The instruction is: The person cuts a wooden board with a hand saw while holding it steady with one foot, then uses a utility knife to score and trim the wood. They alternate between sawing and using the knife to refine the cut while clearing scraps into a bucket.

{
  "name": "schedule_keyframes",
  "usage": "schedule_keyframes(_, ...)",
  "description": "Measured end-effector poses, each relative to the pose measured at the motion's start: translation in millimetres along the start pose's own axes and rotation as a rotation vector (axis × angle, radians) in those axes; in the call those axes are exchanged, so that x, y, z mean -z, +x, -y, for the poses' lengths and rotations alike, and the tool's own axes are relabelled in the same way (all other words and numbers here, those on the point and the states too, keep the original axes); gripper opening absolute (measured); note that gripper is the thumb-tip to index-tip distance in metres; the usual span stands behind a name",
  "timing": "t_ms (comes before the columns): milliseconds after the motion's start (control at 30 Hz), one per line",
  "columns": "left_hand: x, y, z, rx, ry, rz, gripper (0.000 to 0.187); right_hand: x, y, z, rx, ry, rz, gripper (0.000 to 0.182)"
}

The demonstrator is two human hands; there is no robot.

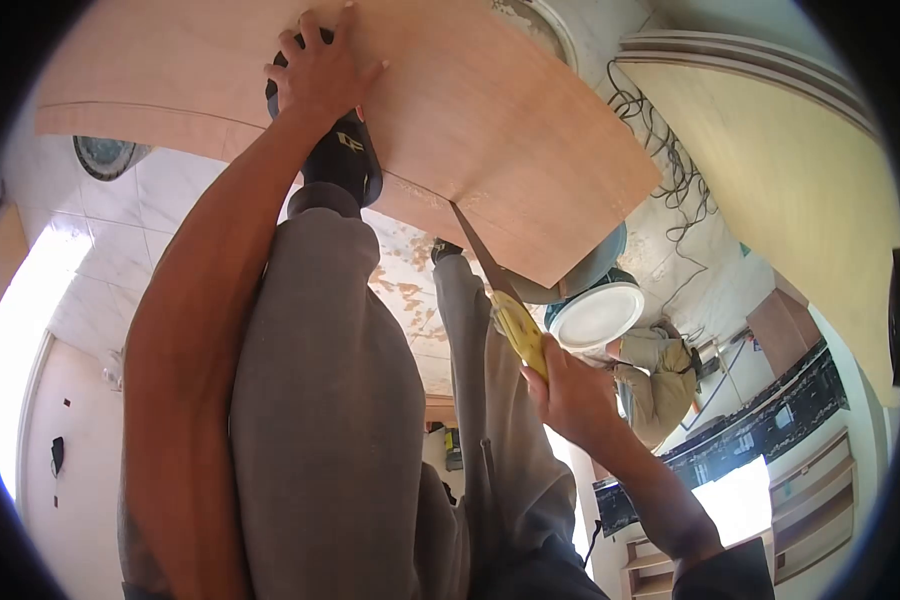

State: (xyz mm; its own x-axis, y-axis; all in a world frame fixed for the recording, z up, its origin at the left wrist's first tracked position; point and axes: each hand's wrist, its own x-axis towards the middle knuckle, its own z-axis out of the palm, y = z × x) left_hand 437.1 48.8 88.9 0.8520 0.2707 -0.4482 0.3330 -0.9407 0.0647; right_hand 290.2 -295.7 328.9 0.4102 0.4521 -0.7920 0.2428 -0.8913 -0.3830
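Observation:
My right hand (575,395) is closed around the yellow handle of a handsaw (485,250). The blade points up and away, its tip meeting a wide reddish-brown wooden board (540,140) at the near edge. Pale sawdust lies on the board around that spot, and a thin line runs along its near side. My left hand (320,70) has its fingers spread over the toe of my black shoe (345,160) and the board surface. That shoe stands on the board, with my grey-trousered leg above it. My other foot is partly hidden beneath the board's edge.
A bucket with a white lid (598,315) stands under the board's right end. Tangled black cable (670,175) lies beyond it. Pale wooden panels (770,150) lean at the right. A person in tan trousers (660,385) is nearby, with wooden shelving (815,500) lower right.

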Motion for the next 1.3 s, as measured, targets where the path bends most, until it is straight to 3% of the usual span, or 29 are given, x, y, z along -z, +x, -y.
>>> schedule_keyframes(100, 5.3, -12.9, 3.4, -0.005, -0.022, 0.032, 0.097, -5.2, 14.3, -4.8, 0.049, 0.038, -0.037, 0.045)
schedule_keyframes(200, 1.4, -15.6, -5.3, -0.012, -0.037, 0.036, 0.098, -75.5, 140.4, -39.6, 0.175, 0.034, -0.159, 0.028)
schedule_keyframes(300, 9.8, -10.3, -3.0, -0.008, 0.004, 0.047, 0.097, -94.6, 196.5, -38.2, 0.187, -0.023, -0.232, 0.027)
schedule_keyframes(433, 11.8, -17.1, -5.6, -0.037, -0.080, -0.020, 0.098, -93.3, 166.9, -35.9, 0.131, 0.010, -0.215, 0.027)
schedule_keyframes(533, 14.9, -11.1, -7.2, 0.024, -0.001, 0.083, 0.097, -83.8, 192.8, -6.5, 0.113, -0.104, -0.332, 0.038)
schedule_keyframes(700, 5.3, -17.3, 0.2, -0.031, -0.038, 0.016, 0.098, -83.1, 199.2, -9.6, 0.100, -0.137, -0.188, 0.045)
schedule_keyframes(800, 7.5, -11.0, 1.1, -0.026, -0.024, 0.003, 0.098, -48.0, 134.9, -1.9, 0.029, -0.222, -0.060, 0.048)
schedule_keyframes(900, 3.7, -13.8, 1.4, -0.015, -0.032, -0.001, 0.098, -9.4, 42.9, 3.7, -0.050, -0.257, 0.124, 0.066)
schedule_keyframes(1000, 12.7, -13.9, -2.0, -0.015, -0.029, 0.021, 0.097, 2.8, 12.6, -2.3, -0.073, -0.297, 0.246, 0.078)
schedule_keyframes(1033, 15.3, -13.9, -1.8, -0.018, -0.026, 0.038, 0.097, 1.6, 12.6, -3.4, -0.072, -0.312, 0.256, 0.081)
schedule_keyframes(1100, 9.4, -12.2, 1.6, -0.024, -0.020, -0.026, 0.097, -39.9, 63.9, -29.9, 0.091, -0.240, -0.007, 0.079)
schedule_keyframes(1133, 6.0, -15.4, 0.3, -0.034, -0.022, -0.050, 0.098, -34.7, 110.5, -21.8, -0.006, -0.277, 0.183, 0.076)
schedule_keyframes(1167, 6.0, -22.2, -1.8, -0.030, -0.022, -0.001, 0.097, -48.3, 144.4, -26.9, 0.075, -0.251, 0.118, 0.066)
schedule_keyframes(1233, 16.3, -15.3, -1.8, -0.011, -0.014, 0.031, 0.097, -69.9, 183.1, -14.6, 0.128, -0.212, -0.027, 0.065)
schedule_keyframes(1300, 17.0, -8.2, -1.2, -0.006, -0.008, -0.034, 0.097, -67.6, 183.9, -11.2, 0.110, -0.266, -0.030, 0.067)
